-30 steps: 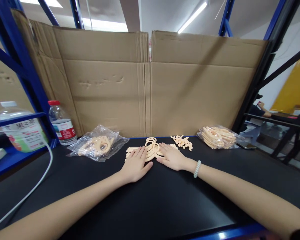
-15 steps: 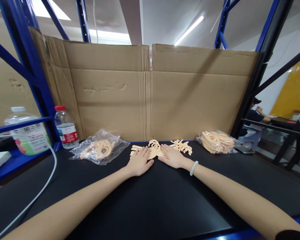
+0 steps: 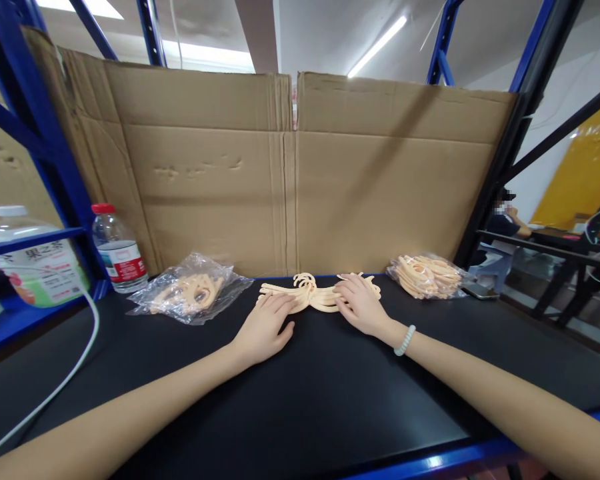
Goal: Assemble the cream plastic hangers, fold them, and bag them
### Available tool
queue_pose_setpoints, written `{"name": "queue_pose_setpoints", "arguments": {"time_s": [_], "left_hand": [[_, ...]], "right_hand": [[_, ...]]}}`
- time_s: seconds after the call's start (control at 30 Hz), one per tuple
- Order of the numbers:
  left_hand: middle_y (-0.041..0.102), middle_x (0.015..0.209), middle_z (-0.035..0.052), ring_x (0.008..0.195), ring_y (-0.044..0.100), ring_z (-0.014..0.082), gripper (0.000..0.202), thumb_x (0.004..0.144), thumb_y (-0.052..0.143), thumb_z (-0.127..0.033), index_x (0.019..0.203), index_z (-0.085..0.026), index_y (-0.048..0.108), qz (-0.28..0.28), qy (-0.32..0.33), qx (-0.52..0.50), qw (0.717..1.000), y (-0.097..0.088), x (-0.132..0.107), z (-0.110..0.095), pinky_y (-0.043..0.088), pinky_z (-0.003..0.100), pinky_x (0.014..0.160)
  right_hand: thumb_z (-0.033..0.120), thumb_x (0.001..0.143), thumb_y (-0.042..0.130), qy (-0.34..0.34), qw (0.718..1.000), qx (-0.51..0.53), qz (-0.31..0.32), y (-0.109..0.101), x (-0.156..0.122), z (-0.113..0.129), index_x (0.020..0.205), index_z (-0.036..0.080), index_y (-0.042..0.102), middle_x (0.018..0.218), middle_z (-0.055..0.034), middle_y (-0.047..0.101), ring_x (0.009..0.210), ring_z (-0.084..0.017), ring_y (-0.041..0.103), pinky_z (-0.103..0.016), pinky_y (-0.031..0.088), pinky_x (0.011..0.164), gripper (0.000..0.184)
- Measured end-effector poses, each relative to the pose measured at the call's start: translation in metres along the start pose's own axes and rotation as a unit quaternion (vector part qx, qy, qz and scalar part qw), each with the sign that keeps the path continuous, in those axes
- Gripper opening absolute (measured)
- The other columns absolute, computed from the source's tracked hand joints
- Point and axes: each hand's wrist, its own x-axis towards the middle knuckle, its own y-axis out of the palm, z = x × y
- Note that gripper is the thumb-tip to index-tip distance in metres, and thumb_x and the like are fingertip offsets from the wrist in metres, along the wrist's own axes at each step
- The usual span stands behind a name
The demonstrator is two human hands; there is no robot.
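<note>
A stack of beige plastic clothes hangers (image 3: 311,297) lies spread on the black table, its curled hooks (image 3: 305,280) pointing at the cardboard. Over the left arms of the stack rests my left hand (image 3: 265,327), fingers extended and thumb apart. My right hand (image 3: 363,305) lies across the right arms, its fingers loosely spread and slightly bent. Neither hand is closed round anything. My right hand partly hides the right end of the stack, where more beige tips show behind the fingers. A pale bead bracelet (image 3: 405,341) circles my right wrist.
Clear bags of beige hangers lie at left (image 3: 193,293) and right (image 3: 427,276). A phone (image 3: 480,291) lies beside the right bag. A water bottle (image 3: 120,257) and a white cable (image 3: 87,340) are at left. Cardboard (image 3: 220,193) stands behind; a person (image 3: 505,223) sits at far right.
My hands have moved apart, the left one leftward and the right one rightward along the hangers. The middle of the stack shows more now. The view has shifted slightly.
</note>
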Motion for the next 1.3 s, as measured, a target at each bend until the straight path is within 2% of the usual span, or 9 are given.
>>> {"name": "queue_pose_setpoints", "arguments": {"time_s": [0.1,0.27,0.43,0.67,0.87,1.3], "left_hand": [[0.061,0.126,0.0114,0.12,0.053,0.0266,0.034,0.086,0.046,-0.022,0.118,-0.017,0.058,-0.04,0.033,-0.014,0.999,-0.006,-0.017,0.005,0.039,0.047,0.106],[0.06,0.127,0.0116,0.119,0.054,0.0262,0.036,0.086,0.046,-0.021,0.12,-0.017,0.055,-0.044,0.023,-0.02,0.999,-0.008,-0.03,0.018,0.042,0.046,0.104],[0.052,0.138,0.0137,0.13,0.046,0.0273,0.044,0.088,0.046,-0.026,0.131,-0.014,0.048,-0.037,0.016,-0.023,0.999,-0.004,-0.031,0.023,0.037,0.048,0.11],[0.045,0.145,0.0135,0.137,0.037,0.0304,0.048,0.092,0.043,-0.033,0.137,-0.016,0.046,0.014,-0.013,-0.029,0.999,-0.001,-0.035,0.027,0.03,0.055,0.112],[0.047,0.144,0.0141,0.136,0.038,0.0298,0.048,0.092,0.043,-0.032,0.136,-0.014,0.047,0.029,-0.02,-0.034,0.999,-0.002,-0.034,0.025,0.029,0.054,0.113],[0.055,0.135,0.0129,0.125,0.051,0.0284,0.041,0.091,0.044,-0.029,0.13,-0.018,0.049,0.002,-0.009,-0.064,0.998,-0.005,-0.032,0.023,0.037,0.052,0.108]], "right_hand": [[0.028,0.093,0.039,0.03,0.999,-0.001,-0.045,-0.009,-0.012,-0.025,0.096,0.02,0.064,0.104,-0.01,0.067,0.118,-0.029,0.048,-0.049,0.032,0.104,0.027],[0.028,0.092,0.038,0.114,0.987,0.001,-0.117,-0.006,-0.016,-0.069,0.089,0.019,0.063,0.091,-0.0116,0.066,0.097,-0.029,0.055,-0.047,0.044,0.086,0.027],[0.026,0.088,0.041,0.124,0.986,0.019,-0.108,0.0,-0.016,-0.092,0.094,0.018,0.061,0.092,-0.0113,0.066,0.091,-0.028,0.058,-0.045,0.047,0.085,0.023],[0.035,0.093,0.042,0.059,0.997,0.04,-0.012,-0.017,-0.019,-0.095,0.093,0.019,0.058,0.096,-0.0106,0.064,0.094,-0.026,0.059,-0.044,0.048,0.086,0.022],[0.033,0.095,0.038,0.014,0.999,0.032,0.031,-0.024,-0.02,-0.092,0.091,0.021,0.062,0.115,-0.0133,0.06,0.117,-0.029,0.051,-0.05,0.042,0.1,0.028],[0.028,0.094,0.039,-0.006,0.999,0.017,0.051,-0.016,-0.022,-0.095,0.109,0.021,0.067,0.123,-0.0096,0.061,0.122,-0.029,0.05,-0.054,0.04,0.104,0.033]]}}
